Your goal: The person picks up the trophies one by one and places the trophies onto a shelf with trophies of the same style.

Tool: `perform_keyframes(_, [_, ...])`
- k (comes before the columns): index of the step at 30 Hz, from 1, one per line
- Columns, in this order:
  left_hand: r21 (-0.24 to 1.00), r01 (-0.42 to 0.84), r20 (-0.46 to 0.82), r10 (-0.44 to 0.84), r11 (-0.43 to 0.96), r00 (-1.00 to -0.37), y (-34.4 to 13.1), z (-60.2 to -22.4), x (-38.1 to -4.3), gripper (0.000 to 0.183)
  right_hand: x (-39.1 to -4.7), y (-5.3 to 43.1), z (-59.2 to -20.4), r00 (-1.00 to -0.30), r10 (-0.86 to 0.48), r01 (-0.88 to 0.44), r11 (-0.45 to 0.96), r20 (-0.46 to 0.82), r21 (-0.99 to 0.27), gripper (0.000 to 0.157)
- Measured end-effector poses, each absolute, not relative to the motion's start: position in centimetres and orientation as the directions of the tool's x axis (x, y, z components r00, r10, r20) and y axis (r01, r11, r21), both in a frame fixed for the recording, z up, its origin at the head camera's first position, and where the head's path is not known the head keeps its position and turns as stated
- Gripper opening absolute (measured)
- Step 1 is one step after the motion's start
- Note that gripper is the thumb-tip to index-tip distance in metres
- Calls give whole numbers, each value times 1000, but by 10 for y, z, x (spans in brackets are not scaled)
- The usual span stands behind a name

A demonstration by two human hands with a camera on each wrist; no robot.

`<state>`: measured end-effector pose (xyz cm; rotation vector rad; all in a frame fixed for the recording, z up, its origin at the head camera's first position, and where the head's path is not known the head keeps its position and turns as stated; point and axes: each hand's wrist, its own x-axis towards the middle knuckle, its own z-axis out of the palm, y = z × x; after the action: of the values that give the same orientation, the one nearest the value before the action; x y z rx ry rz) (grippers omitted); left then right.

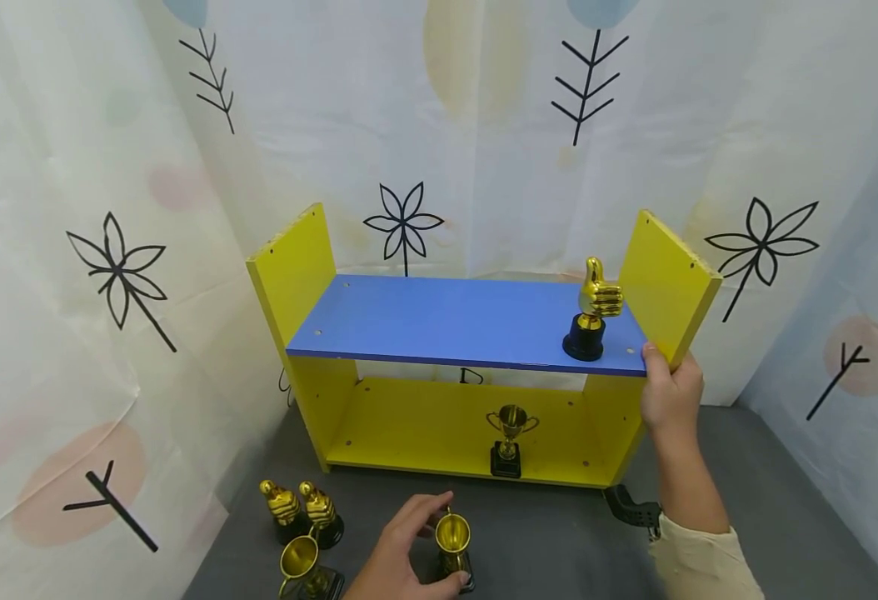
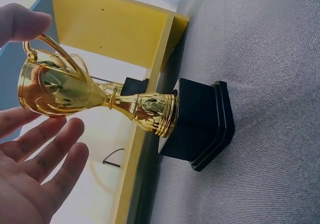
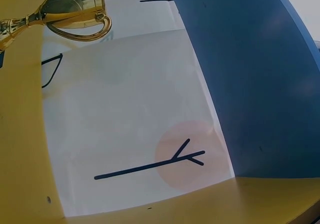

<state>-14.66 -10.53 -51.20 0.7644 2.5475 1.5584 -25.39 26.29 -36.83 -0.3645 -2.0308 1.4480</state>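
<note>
In the head view, my left hand (image 1: 406, 557) is around a gold trophy cup (image 1: 453, 533) standing on the grey table. The left wrist view shows the thumb (image 2: 25, 23) at one handle of this trophy cup (image 2: 65, 82), with the other fingers (image 2: 55, 144) spread loosely beside the bowl; whether every fingertip touches is unclear. My right hand (image 1: 673, 398) grips the yellow side panel of the shelf (image 1: 667, 283), thumb by the blue board's corner. The right wrist view does not show this hand.
A gold thumbs-up trophy (image 1: 592, 312) stands on the blue board (image 1: 439, 321). Another trophy cup (image 1: 510, 437) is on the yellow bottom board (image 1: 409, 425). Left of my left hand are two thumbs-up trophies (image 1: 321, 512) and a trophy cup (image 1: 302, 562). A black strap (image 1: 631, 508) lies by the right sleeve.
</note>
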Motion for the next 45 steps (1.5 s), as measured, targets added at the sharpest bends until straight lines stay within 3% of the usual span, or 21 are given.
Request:
perform_keyframes(14, [829, 405, 246, 400, 386, -883, -104, -511, -145, 76, -255, 262, -369, -758, 551, -145, 379, 349, -914, 35])
perform_keyframes(45, [810, 356, 309, 178, 465, -934, -92, -509, -146, 82, -256, 261, -371, -745, 547, -172, 395, 382, -902, 33])
